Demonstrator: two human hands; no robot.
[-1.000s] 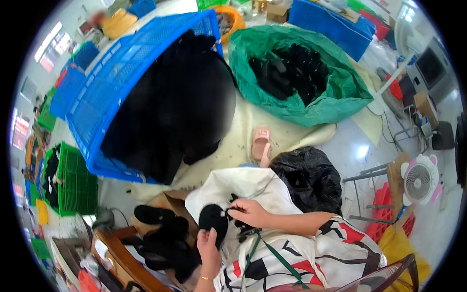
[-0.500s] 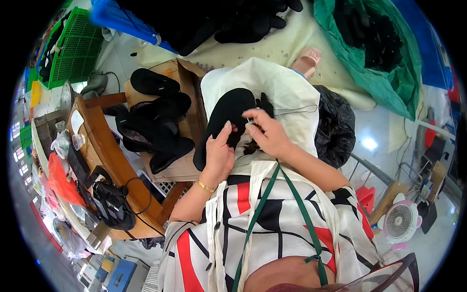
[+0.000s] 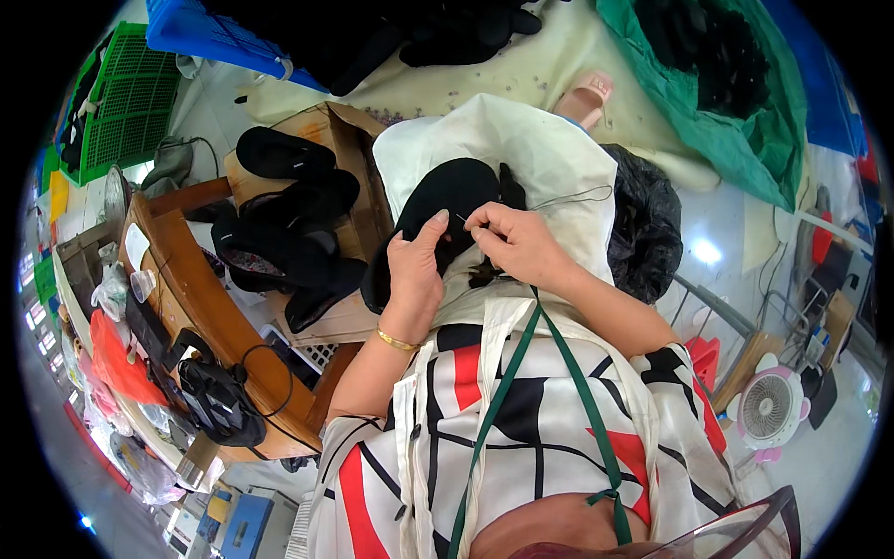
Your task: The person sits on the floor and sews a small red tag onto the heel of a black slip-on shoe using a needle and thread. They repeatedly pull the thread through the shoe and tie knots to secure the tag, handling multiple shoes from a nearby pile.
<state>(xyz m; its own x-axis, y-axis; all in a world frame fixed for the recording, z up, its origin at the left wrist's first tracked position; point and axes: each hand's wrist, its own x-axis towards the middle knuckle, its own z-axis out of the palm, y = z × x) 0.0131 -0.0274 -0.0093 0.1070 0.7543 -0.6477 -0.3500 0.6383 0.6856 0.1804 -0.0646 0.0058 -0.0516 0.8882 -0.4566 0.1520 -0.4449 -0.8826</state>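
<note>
A black fabric slipper (image 3: 453,186) rests tilted over the white cloth (image 3: 549,144) on my lap. My left hand (image 3: 415,270) is closed round its near side, thumb pressed on the black fabric. Just right of that thumb, my right hand (image 3: 521,244) pinches a thin needle (image 3: 461,219), its tip pointing at the slipper. A dark thread (image 3: 579,195) loops across the cloth beyond my right hand. Small black scraps show beside the slipper; whether they belong to it I cannot tell.
Several black slippers (image 3: 284,242) lie on a cardboard box (image 3: 358,200) at left, beside a wooden table (image 3: 200,289). A black plastic bag (image 3: 643,233) stands at right. Farther off are a green sack (image 3: 745,140), a blue crate (image 3: 214,37) and a pink-white fan (image 3: 771,405).
My right fingers have drawn back slightly from the slipper, and the needle now shows between them. My left hand keeps its grip. The whole view has shifted a little.
</note>
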